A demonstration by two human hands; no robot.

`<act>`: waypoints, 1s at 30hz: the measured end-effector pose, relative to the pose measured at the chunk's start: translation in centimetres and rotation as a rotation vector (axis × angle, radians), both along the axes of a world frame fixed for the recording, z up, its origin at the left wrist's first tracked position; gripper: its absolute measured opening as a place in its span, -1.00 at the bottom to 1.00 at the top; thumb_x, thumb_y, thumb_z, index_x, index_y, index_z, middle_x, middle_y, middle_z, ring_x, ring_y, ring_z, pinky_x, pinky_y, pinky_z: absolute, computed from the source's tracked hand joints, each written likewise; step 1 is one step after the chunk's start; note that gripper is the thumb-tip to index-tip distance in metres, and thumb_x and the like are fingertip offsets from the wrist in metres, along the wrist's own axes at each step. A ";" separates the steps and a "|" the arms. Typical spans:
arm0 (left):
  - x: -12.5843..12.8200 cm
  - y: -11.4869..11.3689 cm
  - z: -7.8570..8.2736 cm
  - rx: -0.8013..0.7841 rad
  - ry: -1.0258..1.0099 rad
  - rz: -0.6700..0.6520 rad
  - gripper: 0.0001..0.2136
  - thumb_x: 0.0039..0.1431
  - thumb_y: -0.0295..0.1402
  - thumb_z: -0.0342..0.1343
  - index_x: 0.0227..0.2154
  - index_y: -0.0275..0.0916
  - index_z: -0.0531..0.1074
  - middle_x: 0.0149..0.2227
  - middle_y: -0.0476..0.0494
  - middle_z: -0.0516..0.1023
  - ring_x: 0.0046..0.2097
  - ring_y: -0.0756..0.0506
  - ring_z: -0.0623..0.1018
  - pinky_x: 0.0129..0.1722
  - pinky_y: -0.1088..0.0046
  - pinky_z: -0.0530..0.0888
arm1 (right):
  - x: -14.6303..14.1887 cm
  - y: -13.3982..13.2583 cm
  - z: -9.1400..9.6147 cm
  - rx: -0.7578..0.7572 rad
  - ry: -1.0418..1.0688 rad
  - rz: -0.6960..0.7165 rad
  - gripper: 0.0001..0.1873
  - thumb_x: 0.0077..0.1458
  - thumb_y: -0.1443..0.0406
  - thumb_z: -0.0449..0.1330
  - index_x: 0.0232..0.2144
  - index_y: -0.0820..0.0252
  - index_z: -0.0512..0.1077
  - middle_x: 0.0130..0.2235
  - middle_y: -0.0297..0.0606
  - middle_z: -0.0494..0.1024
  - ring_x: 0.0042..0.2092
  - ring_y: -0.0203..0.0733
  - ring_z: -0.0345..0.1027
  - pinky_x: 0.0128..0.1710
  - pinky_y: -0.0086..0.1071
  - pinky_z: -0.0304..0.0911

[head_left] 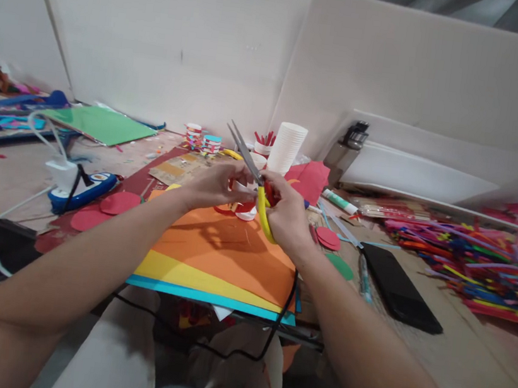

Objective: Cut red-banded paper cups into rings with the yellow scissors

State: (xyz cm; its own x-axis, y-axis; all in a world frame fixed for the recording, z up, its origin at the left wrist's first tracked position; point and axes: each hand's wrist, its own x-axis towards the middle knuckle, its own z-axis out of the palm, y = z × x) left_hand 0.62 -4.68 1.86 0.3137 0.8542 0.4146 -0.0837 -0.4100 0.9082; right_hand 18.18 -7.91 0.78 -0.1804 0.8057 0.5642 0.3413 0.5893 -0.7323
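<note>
My right hand (287,214) is closed around yellow-handled scissors (262,210), whose slightly parted metal blades point up and away to the left. My left hand (217,183) is beside them, its thumb and fingers curled together near the blades' pivot. Whatever it pinches is too small or hidden to make out. Beneath both hands lies orange paper (218,249), on top of yellow paper (172,275) and a blue sheet (225,303). Small red and white cut pieces (246,212) rest on the orange sheet, partly covered by my hands.
Behind my hands stand stacked white paper cups (288,147) and a dark bottle (346,151). At right are a black phone (399,289) and colourful pipe cleaners (484,255). Red paper circles (119,202) and a blue glue gun (82,192) with a white cable lie left; a black cable crosses the front edge.
</note>
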 end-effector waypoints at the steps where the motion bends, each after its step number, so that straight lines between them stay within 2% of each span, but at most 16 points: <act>1: 0.0 0.2 -0.2 0.042 -0.012 0.028 -0.68 -0.34 -0.47 0.46 -0.43 -0.23 0.52 -0.34 -0.13 0.53 -0.28 -0.07 0.49 -0.29 0.48 0.37 | 0.0 0.0 -0.1 -0.022 0.009 -0.006 -0.58 -0.05 0.27 0.26 -0.07 0.13 0.40 -0.22 -0.28 0.51 -0.16 -0.18 0.39 -0.15 -0.33 0.31; 3: 0.0 0.6 -0.6 0.085 -0.088 0.093 -0.61 -0.25 -0.39 0.45 -0.28 -0.18 0.50 -0.18 -0.15 0.53 -0.14 -0.08 0.50 -0.20 0.50 0.40 | 0.1 0.1 0.0 -0.079 0.108 -0.017 -0.57 -0.05 0.26 0.24 -0.07 0.14 0.37 -0.28 -0.31 0.49 -0.24 -0.22 0.38 -0.23 -0.36 0.31; 5: 0.0 1.1 -0.9 -0.010 -0.227 0.087 -0.61 -0.12 -0.24 0.39 -0.19 -0.15 0.47 -0.08 -0.16 0.52 -0.03 -0.11 0.50 -0.13 0.46 0.43 | 0.2 0.1 0.2 -0.121 0.238 -0.017 -0.58 -0.05 0.23 0.24 -0.08 0.11 0.33 -0.31 -0.35 0.47 -0.34 -0.29 0.35 -0.32 -0.41 0.30; 9: 0.2 1.6 -1.4 -0.385 -0.284 -0.255 -0.58 0.06 0.02 0.20 -0.17 -0.21 0.47 -0.13 -0.27 0.57 -0.05 -0.23 0.56 -0.14 0.27 0.50 | 0.3 0.3 0.2 -0.174 0.365 -0.005 -0.58 -0.03 0.17 0.24 -0.09 0.06 0.29 -0.34 -0.40 0.45 -0.50 -0.38 0.22 -0.53 -0.47 0.19; 12: 0.5 1.5 -1.5 -0.458 -0.301 -0.383 -0.58 0.12 -0.01 0.15 -0.13 -0.25 0.46 -0.14 -0.31 0.59 -0.09 -0.24 0.59 -0.14 0.23 0.52 | 0.2 0.6 -0.2 -0.183 0.377 0.018 -0.59 -0.03 0.16 0.24 -0.11 0.06 0.29 -0.35 -0.41 0.44 -0.52 -0.39 0.19 -0.55 -0.47 0.18; 17: 0.7 1.4 -1.8 -0.425 -0.372 -0.274 -0.65 0.13 -0.21 0.19 -0.08 -0.30 0.43 -0.12 -0.29 0.60 -0.16 -0.18 0.61 -0.14 0.26 0.53 | 0.2 1.1 -0.8 -0.151 0.296 0.054 -0.56 -0.02 0.22 0.23 -0.06 0.07 0.30 -0.31 -0.35 0.47 -0.38 -0.27 0.31 -0.34 -0.36 0.34; 20: 0.3 1.9 -2.0 -0.472 -0.390 -0.170 -0.65 0.12 -0.22 0.20 -0.07 -0.28 0.42 -0.16 -0.27 0.61 -0.23 -0.16 0.63 -0.22 0.30 0.54 | 0.4 1.4 -1.1 -0.081 0.115 -0.021 -0.49 0.01 0.26 0.19 0.05 0.06 0.30 -0.19 -0.24 0.51 -0.22 -0.15 0.37 -0.13 -0.22 0.35; 22: 0.0 2.3 -2.3 -0.496 -0.421 -0.090 -0.64 0.10 -0.21 0.21 -0.08 -0.26 0.42 -0.19 -0.25 0.62 -0.27 -0.15 0.63 -0.27 0.33 0.53 | 0.6 1.5 -1.2 -0.075 -0.004 -0.064 -0.47 0.02 0.26 0.19 0.08 0.08 0.31 -0.15 -0.21 0.52 -0.16 -0.10 0.37 -0.06 -0.18 0.32; 24: -0.4 2.9 -2.5 -0.509 -0.454 -0.003 -0.64 0.08 -0.18 0.23 -0.10 -0.26 0.43 -0.23 -0.23 0.62 -0.30 -0.15 0.62 -0.31 0.34 0.52 | 0.8 1.4 -1.2 -0.104 -0.084 -0.063 -0.53 0.06 0.21 0.17 0.05 0.12 0.34 -0.15 -0.20 0.54 -0.15 -0.09 0.38 -0.07 -0.20 0.31; 27: -1.0 3.6 -2.5 -0.500 -0.504 0.094 -0.63 0.07 -0.14 0.24 -0.13 -0.25 0.42 -0.26 -0.22 0.61 -0.31 -0.14 0.62 -0.31 0.34 0.50 | 0.6 0.7 -0.9 -0.121 -0.192 -0.066 -0.65 0.14 0.10 0.14 -0.10 0.16 0.44 -0.20 -0.20 0.56 -0.18 -0.11 0.41 -0.17 -0.29 0.31; 30: -1.2 3.8 -2.2 -0.465 -0.551 0.132 -0.62 0.06 -0.13 0.25 -0.13 -0.23 0.40 -0.29 -0.18 0.60 -0.31 -0.14 0.63 -0.29 0.34 0.50 | 0.3 -0.2 -0.3 -0.126 -0.314 -0.090 -0.64 0.16 0.02 0.13 -0.26 0.18 0.48 -0.32 -0.20 0.56 -0.30 -0.17 0.41 -0.32 -0.36 0.28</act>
